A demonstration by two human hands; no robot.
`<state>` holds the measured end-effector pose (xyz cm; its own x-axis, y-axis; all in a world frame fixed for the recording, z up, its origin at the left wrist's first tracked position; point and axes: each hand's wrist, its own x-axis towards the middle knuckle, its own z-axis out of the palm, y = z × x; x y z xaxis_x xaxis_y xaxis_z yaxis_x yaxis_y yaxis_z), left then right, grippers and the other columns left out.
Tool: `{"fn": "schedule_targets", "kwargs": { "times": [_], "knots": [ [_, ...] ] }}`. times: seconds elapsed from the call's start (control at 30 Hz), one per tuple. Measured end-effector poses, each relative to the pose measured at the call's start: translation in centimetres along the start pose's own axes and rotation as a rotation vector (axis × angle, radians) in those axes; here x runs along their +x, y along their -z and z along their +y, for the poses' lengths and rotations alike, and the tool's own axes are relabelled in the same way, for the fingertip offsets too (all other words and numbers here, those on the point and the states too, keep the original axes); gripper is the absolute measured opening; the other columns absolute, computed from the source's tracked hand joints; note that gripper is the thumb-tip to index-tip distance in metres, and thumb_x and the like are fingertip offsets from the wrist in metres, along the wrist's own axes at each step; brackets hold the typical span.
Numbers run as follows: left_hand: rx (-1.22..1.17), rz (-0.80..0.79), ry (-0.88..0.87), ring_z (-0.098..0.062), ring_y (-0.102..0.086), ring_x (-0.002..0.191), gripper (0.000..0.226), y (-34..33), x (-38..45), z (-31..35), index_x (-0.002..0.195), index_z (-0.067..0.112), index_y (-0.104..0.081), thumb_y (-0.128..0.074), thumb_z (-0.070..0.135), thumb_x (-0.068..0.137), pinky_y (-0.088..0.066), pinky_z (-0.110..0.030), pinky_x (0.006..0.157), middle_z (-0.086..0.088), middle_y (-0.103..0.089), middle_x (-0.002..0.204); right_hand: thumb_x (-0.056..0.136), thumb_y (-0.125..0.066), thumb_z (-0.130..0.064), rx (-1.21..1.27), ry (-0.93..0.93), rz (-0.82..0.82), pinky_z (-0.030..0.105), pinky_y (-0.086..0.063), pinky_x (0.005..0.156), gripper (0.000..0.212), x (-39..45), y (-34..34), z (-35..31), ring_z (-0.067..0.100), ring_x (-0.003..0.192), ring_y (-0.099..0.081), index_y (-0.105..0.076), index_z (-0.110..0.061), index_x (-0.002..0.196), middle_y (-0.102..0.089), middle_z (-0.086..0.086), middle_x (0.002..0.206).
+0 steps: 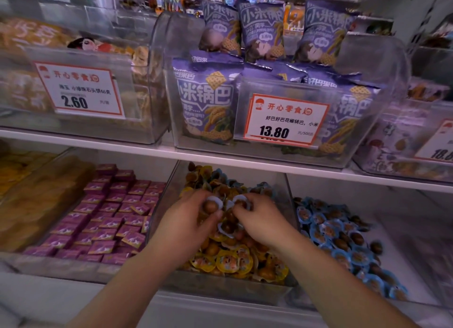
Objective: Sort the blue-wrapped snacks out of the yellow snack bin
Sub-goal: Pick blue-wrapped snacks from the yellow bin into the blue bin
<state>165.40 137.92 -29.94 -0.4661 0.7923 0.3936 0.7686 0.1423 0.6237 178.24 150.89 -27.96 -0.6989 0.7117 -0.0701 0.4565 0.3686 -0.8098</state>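
Both hands work inside the clear plastic bin of yellow-wrapped snacks [229, 264] on the lower shelf: the left hand [188, 219] pinches a small blue-wrapped snack [212, 204], the right hand [259, 221] another blue-wrapped piece [241, 201]. Purple boxes [103, 219] lie left, a blue snack pile [343, 239] right, purple crisp bags [206, 102] above.

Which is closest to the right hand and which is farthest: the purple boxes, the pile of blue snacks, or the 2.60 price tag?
From the right hand, in the head view:
1. Pile of blue snacks, in the next bin just to its right.
2. Purple boxes, same shelf, across the yellow snack bin to the left.
3. 2.60 price tag, on the upper shelf, far left.
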Motion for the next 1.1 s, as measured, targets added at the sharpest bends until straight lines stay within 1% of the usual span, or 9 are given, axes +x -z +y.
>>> {"fn": "schedule_targets", "kwargs": {
  "times": [0.13, 0.27, 0.37, 0.47, 0.6, 0.77, 0.93, 1.0, 1.1],
  "knots": [
    [0.109, -0.208, -0.05, -0.006, -0.055, 0.097, 0.021, -0.8, -0.4, -0.4, 0.107, 0.036, -0.06, -0.064, 0.044, 0.088, -0.043, -0.029, 0.08, 0.018, -0.06, 0.101, 0.087, -0.058, -0.043, -0.254, 0.129, -0.141, 0.036, -0.056, 0.082, 0.022, 0.1, -0.1, 0.7, 0.014, 0.095, -0.065, -0.064, -0.034, 0.106, -0.066, -0.008, 0.103],
    [0.067, -0.263, -0.035, -0.008, -0.056, 0.102, 0.021, -0.4, -0.1, -0.8, 0.111, 0.035, -0.06, -0.065, 0.035, 0.09, -0.045, -0.03, 0.086, 0.015, -0.062, 0.106, 0.082, -0.064, -0.053, -0.239, 0.163, -0.196, 0.032, -0.053, 0.091, 0.039, 0.0, 0.1, 0.6, 0.006, 0.105, -0.06, -0.057, -0.043, 0.119, -0.062, -0.015, 0.118],
    [-0.029, -0.311, 0.035, -0.005, -0.06, 0.095, 0.017, 0.1, -0.1, -1.2, 0.105, 0.041, -0.057, -0.063, 0.03, 0.093, -0.049, -0.027, 0.079, 0.017, -0.064, 0.102, 0.071, -0.076, -0.058, -0.188, 0.175, -0.222, 0.029, -0.054, 0.086, 0.044, 0.2, 0.1, 0.6, 0.0, 0.097, -0.061, -0.06, -0.042, 0.109, -0.063, -0.018, 0.108],
    [-0.125, -0.295, 0.106, 0.001, -0.062, 0.09, 0.017, 0.2, 0.1, -1.6, 0.105, 0.037, -0.063, -0.065, 0.026, 0.093, -0.051, -0.028, 0.079, 0.017, -0.068, 0.097, 0.069, -0.086, -0.042, -0.159, 0.178, -0.158, 0.034, -0.054, 0.087, 0.046, 0.1, -0.7, 1.0, 0.006, 0.096, -0.062, -0.06, -0.04, 0.106, -0.063, -0.014, 0.107],
    [-0.273, -0.203, 0.134, 0.005, -0.063, 0.089, 0.014, 0.4, 0.2, -1.4, 0.1, 0.04, -0.064, -0.066, 0.029, 0.093, -0.047, -0.018, 0.072, 0.017, -0.069, 0.093, 0.076, -0.081, -0.03, -0.069, 0.243, -0.114, 0.038, -0.056, 0.082, 0.03, 0.0, -0.6, 0.7, 0.009, 0.089, -0.067, -0.067, -0.031, 0.103, -0.07, -0.009, 0.097],
    [-0.466, 0.055, 0.079, 0.003, -0.065, 0.095, 0.015, 0.5, 0.3, 0.8, 0.107, 0.04, -0.062, -0.062, 0.04, 0.092, -0.047, -0.008, 0.073, 0.024, -0.069, 0.1, 0.083, -0.072, -0.034, 0.523, -0.046, -0.106, 0.025, -0.044, 0.044, 0.01, -1.6, 0.9, -1.2, 0.017, 0.061, -0.067, -0.074, -0.028, 0.091, -0.075, 0.004, 0.083],
    [-0.33, 0.062, -0.048, 0.008, -0.058, 0.106, 0.032, -1.2, -0.7, 4.1, 0.126, 0.047, -0.051, -0.046, 0.053, 0.095, -0.047, -0.012, 0.081, 0.027, -0.062, 0.114, 0.095, -0.051, -0.04, 1.15, -0.194, -0.44, 0.028, -0.046, 0.045, 0.035, -4.2, 1.2, -2.4, 0.02, 0.06, -0.058, -0.067, -0.012, 0.111, -0.065, 0.011, 0.093],
    [-0.225, 0.054, -0.109, 0.005, -0.053, 0.118, 0.044, -1.5, -0.8, 4.7, 0.14, 0.038, -0.045, -0.041, 0.05, 0.098, -0.046, -0.02, 0.094, 0.022, -0.056, 0.131, 0.092, -0.057, -0.054, 1.129, -0.171, -0.4, 0.029, -0.048, 0.045, 0.045, -4.9, 1.1, -2.6, 0.02, 0.062, -0.059, -0.066, -0.015, 0.113, -0.067, 0.007, 0.095],
    [-0.164, -0.03, -0.202, 0.002, -0.032, 0.141, 0.064, -2.6, -1.1, 5.9, 0.155, 0.027, -0.025, -0.045, 0.042, 0.096, -0.035, -0.026, 0.114, 0.014, -0.034, 0.156, 0.075, -0.074, -0.057, 0.857, -0.224, -0.137, 0.031, -0.053, 0.055, 0.054, -6.0, 1.4, -2.3, 0.022, 0.083, -0.073, -0.067, -0.023, 0.116, -0.076, -0.001, 0.1]
  ]
}}
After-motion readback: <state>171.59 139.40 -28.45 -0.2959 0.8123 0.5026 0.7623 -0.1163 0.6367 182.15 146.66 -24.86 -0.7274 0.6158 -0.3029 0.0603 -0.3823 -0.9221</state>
